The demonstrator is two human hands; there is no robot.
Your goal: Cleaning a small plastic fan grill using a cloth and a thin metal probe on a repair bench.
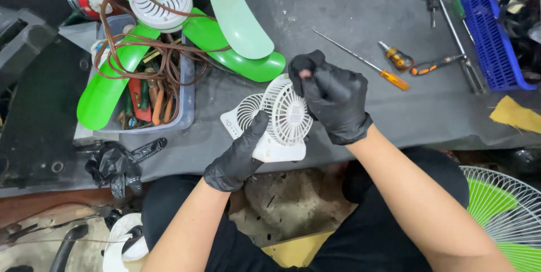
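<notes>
Green fan blades (225,29) and a bin of tools (152,97) at 10 o'clock; screwdrivers (389,63) at 2 o'clock. Small white fan (284,117) at centre over the grey bench (338,12): left hand (239,156) grasps its base from 7 o'clock, right hand (332,100) clasps its top rim at 1 o'clock.

white mini fan (284,115), black gloves — green blades (236,18)

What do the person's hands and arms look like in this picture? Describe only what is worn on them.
Both hands wear thin black disposable-style gloves, slightly shiny and wrinkled, that end at the wrist: the left hand and the right hand. One fingertip of the right glove looks torn near the top. The forearms are bare, with no sleeves, watch or bands in view.
</notes>
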